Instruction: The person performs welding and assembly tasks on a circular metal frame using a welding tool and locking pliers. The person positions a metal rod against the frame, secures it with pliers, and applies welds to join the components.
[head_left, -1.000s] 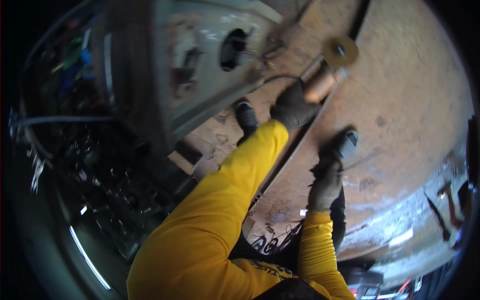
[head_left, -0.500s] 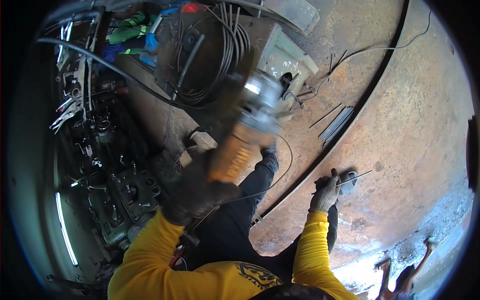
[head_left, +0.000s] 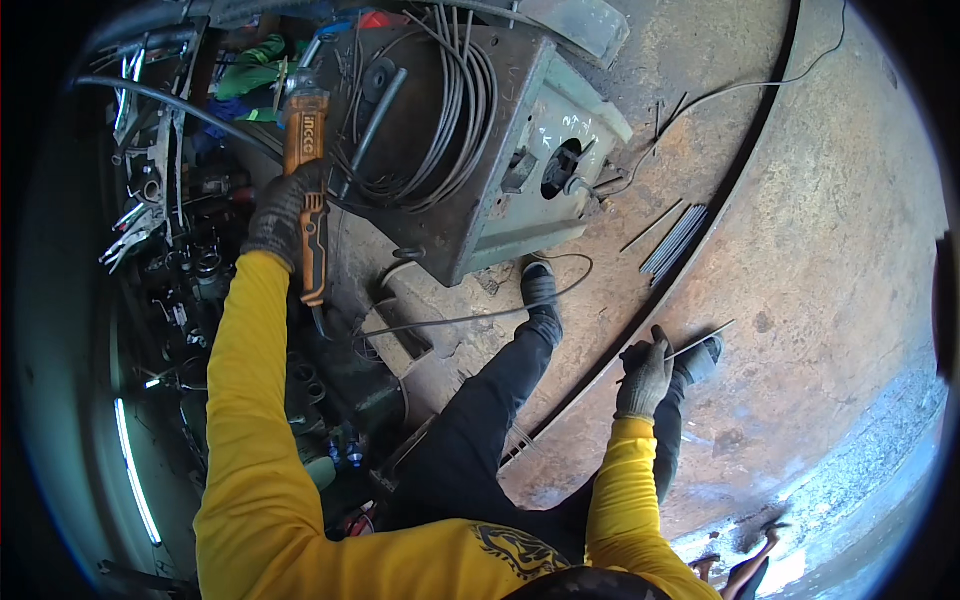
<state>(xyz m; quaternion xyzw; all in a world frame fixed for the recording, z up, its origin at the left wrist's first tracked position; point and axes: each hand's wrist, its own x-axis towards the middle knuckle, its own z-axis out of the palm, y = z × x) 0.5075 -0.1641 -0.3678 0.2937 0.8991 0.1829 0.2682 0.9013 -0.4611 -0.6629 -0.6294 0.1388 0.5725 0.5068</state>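
Observation:
My gloved left hand [head_left: 283, 212] is closed round the body of an orange angle grinder [head_left: 307, 128], at the left edge of a large steel box. The grinder stands lengthwise in view, head at the far end, its cord trailing from the near end toward my foot. My right hand [head_left: 648, 382], in a grey glove, holds a thin metal rod [head_left: 705, 338] that sticks out to the right above my shoe [head_left: 703, 360]. Its fingers wrap the rod's near end, which is partly hidden.
The steel box [head_left: 540, 165] carries a coil of thick wire [head_left: 488, 100] and a metal bar [head_left: 376, 130]. A bundle of thin rods [head_left: 674, 243] lies beside the dark curved edge. Tools and machine parts [head_left: 205, 260] crowd the left. Another person's arm [head_left: 752, 565] shows at lower right.
My left hand has carried the grinder away from in front of me, far and to the left, uncovering the box and coil. My right hand keeps the rod, barely shifted.

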